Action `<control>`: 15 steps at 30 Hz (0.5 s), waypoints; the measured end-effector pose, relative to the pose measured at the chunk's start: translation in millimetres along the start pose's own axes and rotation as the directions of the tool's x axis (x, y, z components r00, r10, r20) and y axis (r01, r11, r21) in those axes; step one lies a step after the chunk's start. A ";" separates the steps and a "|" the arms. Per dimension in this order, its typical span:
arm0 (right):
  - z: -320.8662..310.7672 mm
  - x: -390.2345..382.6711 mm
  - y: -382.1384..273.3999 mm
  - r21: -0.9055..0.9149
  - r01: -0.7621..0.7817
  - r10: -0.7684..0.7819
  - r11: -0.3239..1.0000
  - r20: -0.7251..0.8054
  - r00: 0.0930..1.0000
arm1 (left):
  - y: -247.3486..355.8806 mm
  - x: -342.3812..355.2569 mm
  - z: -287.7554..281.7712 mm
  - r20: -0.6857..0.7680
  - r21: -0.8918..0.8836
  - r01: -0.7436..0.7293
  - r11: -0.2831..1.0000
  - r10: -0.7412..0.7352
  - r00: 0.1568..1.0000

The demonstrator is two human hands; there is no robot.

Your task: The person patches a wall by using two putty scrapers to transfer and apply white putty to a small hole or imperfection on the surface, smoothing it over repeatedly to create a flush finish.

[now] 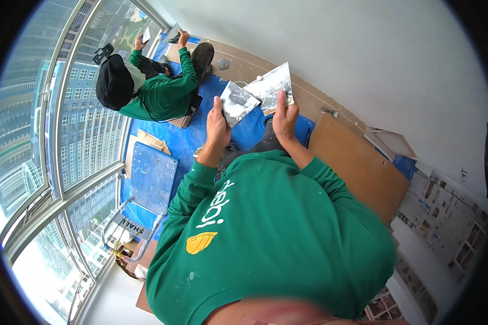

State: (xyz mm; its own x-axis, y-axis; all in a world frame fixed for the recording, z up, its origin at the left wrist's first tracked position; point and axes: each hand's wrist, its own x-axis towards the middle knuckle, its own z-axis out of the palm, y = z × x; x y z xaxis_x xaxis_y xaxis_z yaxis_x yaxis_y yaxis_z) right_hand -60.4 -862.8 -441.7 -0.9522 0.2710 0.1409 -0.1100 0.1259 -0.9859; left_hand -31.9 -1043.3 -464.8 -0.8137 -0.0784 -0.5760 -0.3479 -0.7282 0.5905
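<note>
In front of my chest, my left hand (217, 129) is closed around the near edge of a flat metal putty blade (236, 103), thumb on top. Its grey face is smeared with white putty. My right hand (285, 118) grips a second, larger putty blade (275, 81), pale and blotched, with its thumb pressed on the face. A small white lump (259, 78) sits near that blade's left edge. The two blades meet or overlap at their inner corners; whether they touch I cannot tell. My palms hide any handles.
A co-worker in green with a black cap (115, 81) sits at the far left, holding a white-faced object (146, 36). Blue sheeting (200, 116) and brown board (358, 162) cover the floor. A speckled blue step platform (151, 176) stands by the windows (87, 108); a pale wall (385, 59) runs along the right.
</note>
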 end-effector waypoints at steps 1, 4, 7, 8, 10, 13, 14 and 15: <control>4.3 -12.0 -0.7 -0.068 0.003 -0.002 0.998 0.019 1.000 | -10.1 9.5 -5.0 0.037 0.046 0.042 0.998 -0.044 0.998; 9.8 -35.4 13.2 -0.315 -0.019 0.075 0.949 0.167 0.983 | -30.0 29.9 -8.6 0.060 -0.018 0.163 0.987 -0.161 0.985; 5.9 -52.1 48.7 -0.350 -0.009 0.122 0.937 0.303 0.945 | -39.0 55.4 -24.3 0.052 -0.005 0.224 0.974 -0.224 0.973; -0.3 -55.4 67.8 -0.416 0.016 0.119 0.909 0.296 0.948 | -41.6 62.8 -30.5 0.028 0.012 0.217 0.976 -0.217 0.976; -13.8 -57.3 100.7 -0.538 0.072 0.107 0.840 0.293 0.950 | -65.3 95.7 -62.6 -0.056 0.147 0.139 0.979 -0.132 0.990; -12.4 -40.3 123.3 -0.601 0.207 0.055 0.772 0.387 0.920 | -93.0 140.6 -87.3 -0.200 0.333 0.064 0.941 0.004 0.980; -10.8 -36.3 141.8 -0.636 0.342 0.008 0.691 0.480 0.877 | -114.2 164.7 -110.7 -0.228 0.411 0.032 0.911 0.069 0.971; -3.8 -27.6 156.7 -0.631 0.417 -0.007 0.654 0.547 0.837 | -131.9 182.4 -128.1 -0.251 0.486 0.014 0.874 0.124 0.960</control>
State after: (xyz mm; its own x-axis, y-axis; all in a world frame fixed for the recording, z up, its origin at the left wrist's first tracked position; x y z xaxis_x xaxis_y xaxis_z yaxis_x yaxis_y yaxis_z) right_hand -50.3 -846.9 -599.7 -0.9523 -0.2956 0.0755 -0.2895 0.7976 -0.5292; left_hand -74.8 -1048.8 -720.2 -0.7072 -0.3367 -0.6217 -0.5419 -0.3067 0.7825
